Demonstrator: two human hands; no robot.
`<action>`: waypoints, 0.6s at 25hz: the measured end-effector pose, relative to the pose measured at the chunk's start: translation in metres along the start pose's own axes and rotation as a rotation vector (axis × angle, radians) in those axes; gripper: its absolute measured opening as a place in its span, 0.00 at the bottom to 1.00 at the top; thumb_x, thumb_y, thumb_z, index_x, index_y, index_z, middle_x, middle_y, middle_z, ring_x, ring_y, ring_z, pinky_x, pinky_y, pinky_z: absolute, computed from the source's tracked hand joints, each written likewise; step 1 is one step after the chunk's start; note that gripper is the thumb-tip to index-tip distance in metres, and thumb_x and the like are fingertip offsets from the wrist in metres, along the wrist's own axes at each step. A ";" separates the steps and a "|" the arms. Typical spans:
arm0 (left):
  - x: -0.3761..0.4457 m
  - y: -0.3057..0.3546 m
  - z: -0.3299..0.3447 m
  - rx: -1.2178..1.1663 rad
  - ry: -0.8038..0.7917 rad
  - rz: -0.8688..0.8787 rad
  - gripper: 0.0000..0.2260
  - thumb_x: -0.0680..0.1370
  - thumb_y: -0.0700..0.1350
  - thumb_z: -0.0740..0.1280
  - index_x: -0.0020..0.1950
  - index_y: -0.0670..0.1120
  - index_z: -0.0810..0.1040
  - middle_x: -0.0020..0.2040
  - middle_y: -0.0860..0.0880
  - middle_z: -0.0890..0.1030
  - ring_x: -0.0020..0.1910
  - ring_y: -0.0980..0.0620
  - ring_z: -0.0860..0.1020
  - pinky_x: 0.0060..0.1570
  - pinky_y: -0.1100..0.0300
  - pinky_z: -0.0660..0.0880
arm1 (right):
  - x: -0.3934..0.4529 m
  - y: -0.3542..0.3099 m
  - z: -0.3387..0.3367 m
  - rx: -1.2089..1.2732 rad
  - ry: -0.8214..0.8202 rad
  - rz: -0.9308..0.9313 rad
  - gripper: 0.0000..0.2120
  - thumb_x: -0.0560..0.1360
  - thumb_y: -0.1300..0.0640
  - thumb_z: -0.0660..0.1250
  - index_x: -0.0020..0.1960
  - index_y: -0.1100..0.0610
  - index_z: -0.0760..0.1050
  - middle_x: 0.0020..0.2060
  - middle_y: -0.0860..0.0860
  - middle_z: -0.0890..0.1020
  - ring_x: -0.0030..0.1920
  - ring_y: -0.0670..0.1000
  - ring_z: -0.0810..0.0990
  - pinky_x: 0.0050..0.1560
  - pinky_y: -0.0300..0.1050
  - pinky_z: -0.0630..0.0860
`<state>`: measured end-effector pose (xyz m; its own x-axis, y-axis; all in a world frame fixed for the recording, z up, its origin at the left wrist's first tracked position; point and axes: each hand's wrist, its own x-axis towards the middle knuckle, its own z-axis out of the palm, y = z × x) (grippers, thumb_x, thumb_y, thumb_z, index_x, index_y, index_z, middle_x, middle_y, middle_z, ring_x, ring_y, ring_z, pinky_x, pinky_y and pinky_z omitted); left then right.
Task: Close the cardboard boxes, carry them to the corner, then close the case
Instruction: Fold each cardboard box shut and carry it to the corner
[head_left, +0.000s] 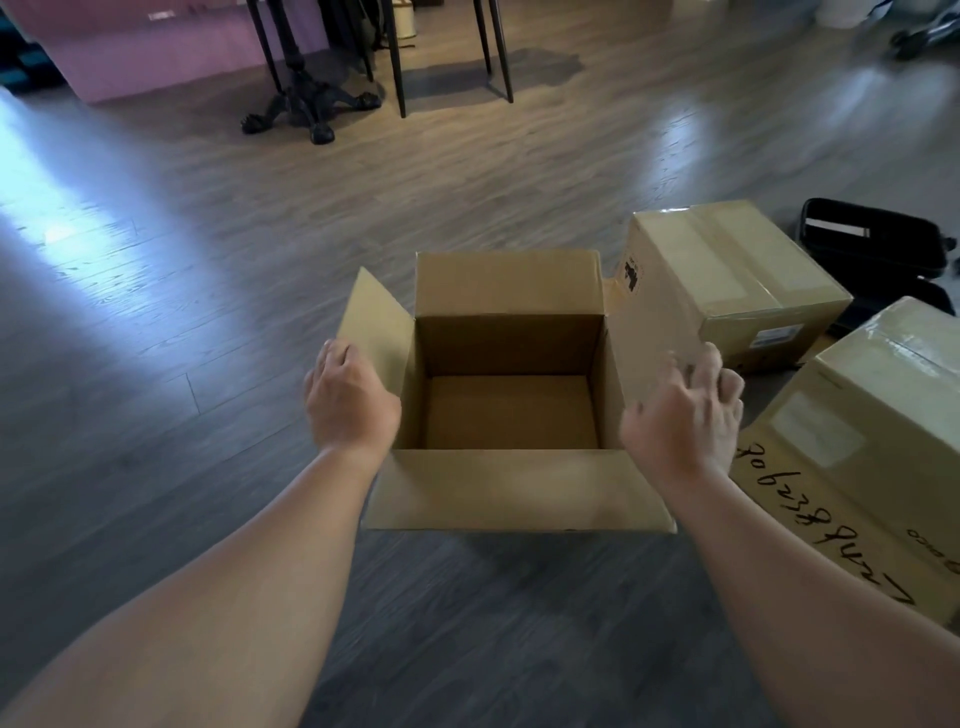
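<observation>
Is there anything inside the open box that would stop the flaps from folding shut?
Nothing visible. The open box looks empty down to its bare bottom. The left hand is on the left flap and the right hand on the right flap, both still up. The taped box stands close beside the right flap.

Between the hands stands an empty brown cardboard box (511, 410), all four flaps open. Two taped-shut boxes (727, 280) (878, 441) lie beyond the right hand; the black case (872, 241) lies open farther off.
</observation>
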<state>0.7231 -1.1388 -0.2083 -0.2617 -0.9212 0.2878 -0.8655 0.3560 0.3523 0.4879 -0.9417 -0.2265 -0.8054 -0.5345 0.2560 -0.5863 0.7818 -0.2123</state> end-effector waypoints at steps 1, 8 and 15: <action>-0.001 0.009 -0.001 -0.033 0.016 0.041 0.15 0.71 0.31 0.68 0.58 0.36 0.77 0.65 0.38 0.77 0.68 0.39 0.73 0.68 0.46 0.70 | 0.000 -0.005 -0.003 0.052 0.008 -0.068 0.32 0.73 0.56 0.71 0.75 0.62 0.67 0.74 0.65 0.62 0.68 0.66 0.65 0.64 0.61 0.72; -0.020 0.056 0.004 -0.228 -0.016 0.207 0.08 0.77 0.33 0.65 0.56 0.37 0.79 0.57 0.41 0.80 0.53 0.43 0.80 0.49 0.58 0.78 | -0.013 -0.022 0.001 0.286 -0.127 -0.316 0.36 0.77 0.52 0.66 0.79 0.58 0.53 0.69 0.59 0.74 0.60 0.60 0.80 0.51 0.54 0.81; -0.032 0.034 0.032 -0.164 -0.293 0.158 0.14 0.83 0.45 0.61 0.44 0.42 0.82 0.46 0.45 0.83 0.40 0.53 0.80 0.37 0.63 0.76 | -0.016 -0.017 0.015 0.157 -0.485 -0.419 0.15 0.81 0.41 0.54 0.60 0.48 0.72 0.57 0.45 0.77 0.58 0.52 0.76 0.56 0.57 0.73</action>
<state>0.6886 -1.1024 -0.2338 -0.5185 -0.8502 0.0913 -0.7307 0.4960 0.4692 0.5090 -0.9510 -0.2408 -0.4326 -0.8962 -0.0990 -0.8347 0.4395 -0.3317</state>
